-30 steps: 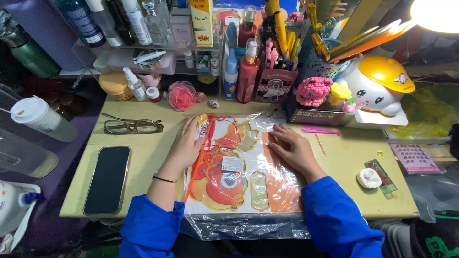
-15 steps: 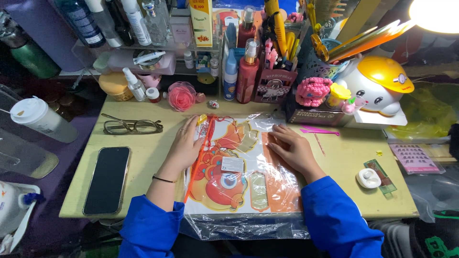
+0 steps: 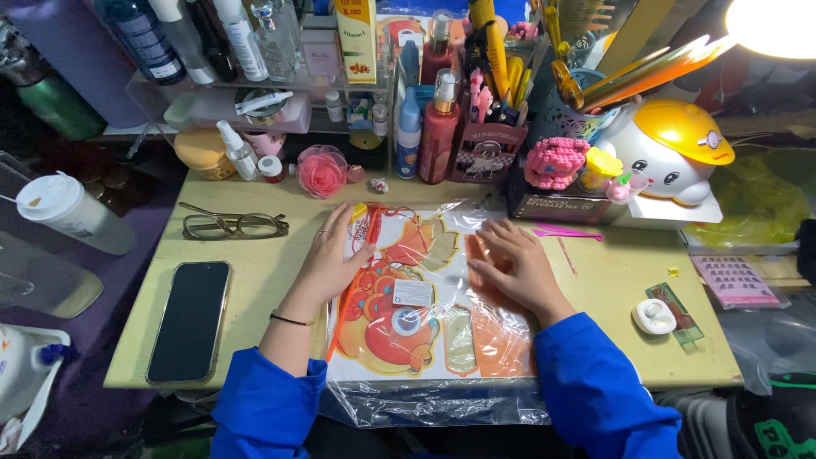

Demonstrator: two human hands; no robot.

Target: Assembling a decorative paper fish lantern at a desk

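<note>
Hands lie flat on a clear plastic bag (image 3: 425, 297) in the middle of the yellow desk (image 3: 612, 297). Inside the bag is a bright orange and red picture sheet (image 3: 399, 314). The left hand (image 3: 327, 263) sits at 9 o'clock on the bag, its fingers spread open and pressed flat, with the fingertips (image 3: 344, 214) up at the bag's top left corner. The right hand (image 3: 514, 268) sits at 3 o'clock, fingers open and flat too, pointing to 10 o'clock. Neither hand grips anything; the bag is under both palms. At 9 o'clock from the left hand lie glasses (image 3: 234, 225) and a black phone (image 3: 189, 321). At 3 o'clock from the right hand lies a pink stick (image 3: 568, 232).
</note>
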